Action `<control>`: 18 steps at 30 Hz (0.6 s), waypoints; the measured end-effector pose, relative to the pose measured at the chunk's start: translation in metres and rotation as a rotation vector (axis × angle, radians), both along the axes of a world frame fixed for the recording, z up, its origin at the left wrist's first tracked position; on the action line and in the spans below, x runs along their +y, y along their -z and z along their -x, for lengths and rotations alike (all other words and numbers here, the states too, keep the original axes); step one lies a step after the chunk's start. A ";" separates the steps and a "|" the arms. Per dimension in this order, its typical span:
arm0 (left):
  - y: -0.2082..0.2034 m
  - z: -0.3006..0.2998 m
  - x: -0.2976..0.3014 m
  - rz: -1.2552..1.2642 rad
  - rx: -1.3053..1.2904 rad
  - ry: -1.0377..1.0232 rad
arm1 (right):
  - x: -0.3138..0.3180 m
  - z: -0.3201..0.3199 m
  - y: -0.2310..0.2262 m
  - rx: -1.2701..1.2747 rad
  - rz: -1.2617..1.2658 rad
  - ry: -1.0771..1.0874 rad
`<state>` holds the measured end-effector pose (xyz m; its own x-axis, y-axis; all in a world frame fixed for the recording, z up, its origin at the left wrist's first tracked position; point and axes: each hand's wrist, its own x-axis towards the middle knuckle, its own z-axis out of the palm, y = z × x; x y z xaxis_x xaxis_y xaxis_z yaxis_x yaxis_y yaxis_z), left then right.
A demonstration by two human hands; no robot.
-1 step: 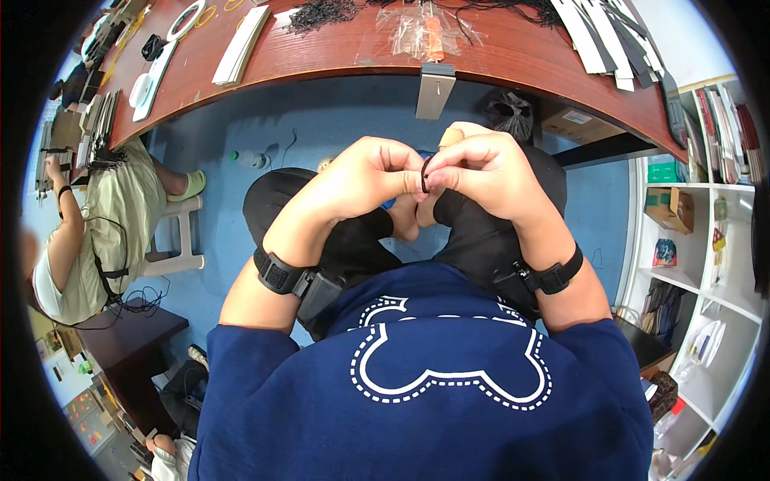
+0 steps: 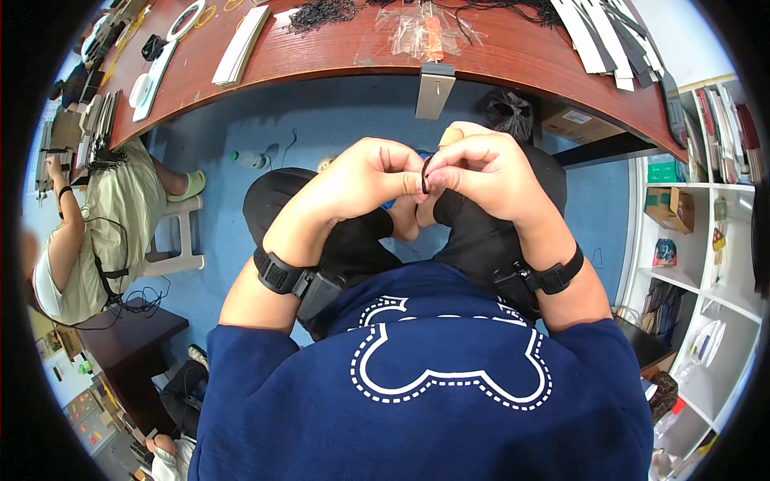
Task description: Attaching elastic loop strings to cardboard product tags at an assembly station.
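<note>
A small dark loop of thin cord (image 2: 424, 176) is held up above my lap, between the fingertips of both hands. My left hand (image 2: 362, 176) pinches it from one side with thumb and forefinger. From the other side my right hand (image 2: 491, 172) closes on it the same way, so the fingertips of the two hands almost meet. A tan wrap (image 2: 451, 138) sits round a finger of my right hand. The other fingers curl in and partly hide what lies behind them.
Before me stands a reddish-brown table (image 2: 321, 60) with black cords (image 2: 322, 14), clear plastic bags (image 2: 413, 34) and white and black strips (image 2: 597, 40). A metal block (image 2: 435, 92) juts from its edge. White shelves (image 2: 698, 264) rise at right; a seated person (image 2: 120, 216) works at left.
</note>
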<state>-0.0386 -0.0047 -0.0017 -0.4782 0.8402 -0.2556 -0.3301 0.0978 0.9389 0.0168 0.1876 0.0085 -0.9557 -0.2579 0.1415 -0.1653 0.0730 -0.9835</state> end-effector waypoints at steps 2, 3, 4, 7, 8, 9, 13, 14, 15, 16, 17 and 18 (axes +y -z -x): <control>0.002 0.003 -0.003 0.010 -0.068 0.020 | -0.001 -0.001 0.002 0.027 -0.015 -0.029; 0.003 0.004 -0.005 0.019 -0.136 0.040 | -0.002 -0.002 0.008 -0.064 0.125 -0.027; 0.000 0.005 -0.004 0.019 -0.136 0.041 | -0.003 -0.003 0.013 -0.154 0.264 -0.024; -0.006 0.004 0.001 0.055 -0.080 0.002 | -0.002 -0.005 0.024 -0.514 0.596 -0.015; -0.002 0.002 0.004 0.136 0.111 -0.083 | -0.007 -0.006 0.025 -0.514 0.596 -0.015; 0.000 0.001 0.007 0.216 0.303 -0.167 | -0.016 -0.008 0.026 -0.476 0.542 0.119; -0.004 -0.007 0.012 0.348 0.699 -0.263 | -0.019 -0.010 0.013 -0.047 -0.020 0.311; -0.004 -0.006 0.010 0.349 0.698 -0.263 | -0.019 -0.010 0.008 0.151 -0.273 0.331; -0.005 -0.006 0.007 0.305 0.459 -0.275 | -0.019 -0.011 0.004 0.150 -0.301 0.347; -0.005 -0.006 0.004 0.259 0.220 -0.285 | -0.018 -0.011 0.004 0.149 -0.301 0.347; -0.003 -0.006 0.002 0.201 0.115 -0.285 | -0.017 -0.011 0.004 0.218 -0.340 0.350; -0.006 -0.007 0.001 0.202 0.115 -0.285 | -0.016 -0.011 0.004 0.287 -0.378 0.353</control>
